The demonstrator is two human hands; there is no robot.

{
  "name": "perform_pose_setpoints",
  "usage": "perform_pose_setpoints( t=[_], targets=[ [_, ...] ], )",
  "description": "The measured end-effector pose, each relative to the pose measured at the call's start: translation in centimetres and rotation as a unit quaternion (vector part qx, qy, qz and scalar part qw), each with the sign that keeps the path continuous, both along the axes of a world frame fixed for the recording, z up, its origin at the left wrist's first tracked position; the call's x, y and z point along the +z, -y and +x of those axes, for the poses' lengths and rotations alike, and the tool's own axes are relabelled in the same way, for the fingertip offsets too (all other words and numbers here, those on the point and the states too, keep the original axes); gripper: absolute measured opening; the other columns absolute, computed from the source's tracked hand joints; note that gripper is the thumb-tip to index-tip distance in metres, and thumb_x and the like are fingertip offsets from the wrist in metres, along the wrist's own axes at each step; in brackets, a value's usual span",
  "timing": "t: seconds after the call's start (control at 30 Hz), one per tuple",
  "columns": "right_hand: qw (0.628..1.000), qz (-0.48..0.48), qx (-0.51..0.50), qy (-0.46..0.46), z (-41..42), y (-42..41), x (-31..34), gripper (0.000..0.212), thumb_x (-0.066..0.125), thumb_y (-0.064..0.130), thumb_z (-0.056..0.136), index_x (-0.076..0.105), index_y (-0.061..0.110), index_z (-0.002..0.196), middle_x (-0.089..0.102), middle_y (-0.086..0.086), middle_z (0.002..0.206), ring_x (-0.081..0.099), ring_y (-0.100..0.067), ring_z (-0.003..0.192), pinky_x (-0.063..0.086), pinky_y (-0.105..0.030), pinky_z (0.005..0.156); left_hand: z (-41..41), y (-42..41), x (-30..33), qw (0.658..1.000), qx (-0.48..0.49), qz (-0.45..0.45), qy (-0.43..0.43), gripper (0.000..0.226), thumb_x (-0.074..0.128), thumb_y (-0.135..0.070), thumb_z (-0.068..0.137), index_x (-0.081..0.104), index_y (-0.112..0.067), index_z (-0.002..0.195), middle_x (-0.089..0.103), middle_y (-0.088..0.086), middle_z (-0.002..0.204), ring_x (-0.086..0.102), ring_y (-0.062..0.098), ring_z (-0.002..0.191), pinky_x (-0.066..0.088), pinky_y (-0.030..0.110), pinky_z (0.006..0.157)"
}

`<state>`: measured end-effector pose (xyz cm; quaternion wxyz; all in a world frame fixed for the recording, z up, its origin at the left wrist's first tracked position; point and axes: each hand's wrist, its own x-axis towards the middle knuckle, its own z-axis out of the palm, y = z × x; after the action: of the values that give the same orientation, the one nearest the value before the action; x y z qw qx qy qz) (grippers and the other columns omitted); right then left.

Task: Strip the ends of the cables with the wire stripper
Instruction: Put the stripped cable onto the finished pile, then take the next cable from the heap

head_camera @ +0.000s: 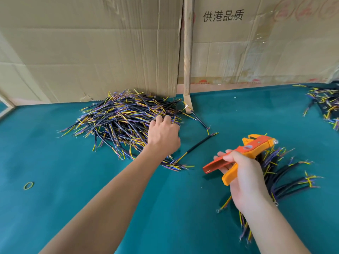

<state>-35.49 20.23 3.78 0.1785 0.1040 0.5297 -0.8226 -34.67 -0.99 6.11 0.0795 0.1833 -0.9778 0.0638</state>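
My left hand (163, 133) has its fingers (159, 118) curled into the big cable pile (126, 121) on the bench (55, 180); whether they pinch one, I cannot tell. My right hand (245, 176) grips the orange wire stripper (244, 153). The tangled cables may lift together.

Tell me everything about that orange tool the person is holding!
The wire stripper looks like plastic, with an orange body and two handles, one reddish orange, one yellower, spread apart. Its head points up and to the right, with a small shiny metal part at the tip. The right hand grips its handles and holds it above the green table, over some cables.
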Motion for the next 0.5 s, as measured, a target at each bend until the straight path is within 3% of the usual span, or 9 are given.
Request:
perform_pose_setpoints(
  t=[0.17,0.27,0.37,0.47,0.5],
  targets=[
    [1.0,-0.008,0.007,0.0,-0.2,-0.1,-0.2,0.012,0.056,-0.002,0.089,0.064,0.006,0.092,0.078,-0.008,0.086,0.078,-0.023,0.083,0.048,-0.055,0.107,-1.0,0.4,0.9,1.0,-0.008,-0.018,-0.013,0.025,0.058,-0.015,0.088,0.072,-0.015,0.109,0.063,0.006,0.111,0.05,0.032,0.114,0.043,0.037,0.091],
    [1.0,-0.023,0.01,0.01,-0.4,0.0,0.0,0.012,0.055,-0.003,0.091,0.063,0.005,0.091,0.077,-0.015,0.093,0.078,-0.025,0.081,0.052,-0.052,0.103,-0.4,0.3,1.9,0.99,-0.012,0.086,-0.114,0.026,0.055,-0.003,0.086,0.076,-0.012,0.099,0.068,0.008,0.1,0.056,0.033,0.109,0.05,0.038,0.081],
    [0.999,-0.04,0.02,0.011,0.0,0.0,0.3,0.013,0.053,-0.004,0.092,0.062,0.004,0.096,0.074,-0.024,0.104,0.077,-0.028,0.082,0.057,-0.047,0.095,1.4,-0.9,2.3,0.941,0.019,0.229,-0.248,0.025,0.06,-0.004,0.086,0.081,-0.014,0.097,0.075,0.004,0.096,0.066,0.026,0.094,0.053,0.034,0.082],
    [0.996,-0.075,0.052,0.011,0.5,0.1,0.8,0.017,0.049,-0.005,0.091,0.06,0.002,0.1,0.073,-0.027,0.106,0.077,-0.033,0.087,0.059,-0.042,0.083,4.5,-2.7,1.4,0.86,0.042,0.359,-0.36,0.019,0.069,-0.008,0.085,0.081,-0.023,0.089,0.073,-0.014,0.077,0.064,0.003,0.072,0.046,0.015,0.073],
    [0.994,-0.088,0.065,0.009,0.7,0.1,0.8,0.018,0.047,-0.006,0.091,0.059,0.001,0.102,0.073,-0.028,0.106,0.076,-0.034,0.09,0.06,-0.04,0.079,5.5,-3.4,0.7,0.829,0.044,0.404,-0.384,0.02,0.071,-0.008,0.085,0.081,-0.025,0.087,0.072,-0.015,0.073,0.062,0.0,0.067,0.046,0.014,0.07]
  ],
)
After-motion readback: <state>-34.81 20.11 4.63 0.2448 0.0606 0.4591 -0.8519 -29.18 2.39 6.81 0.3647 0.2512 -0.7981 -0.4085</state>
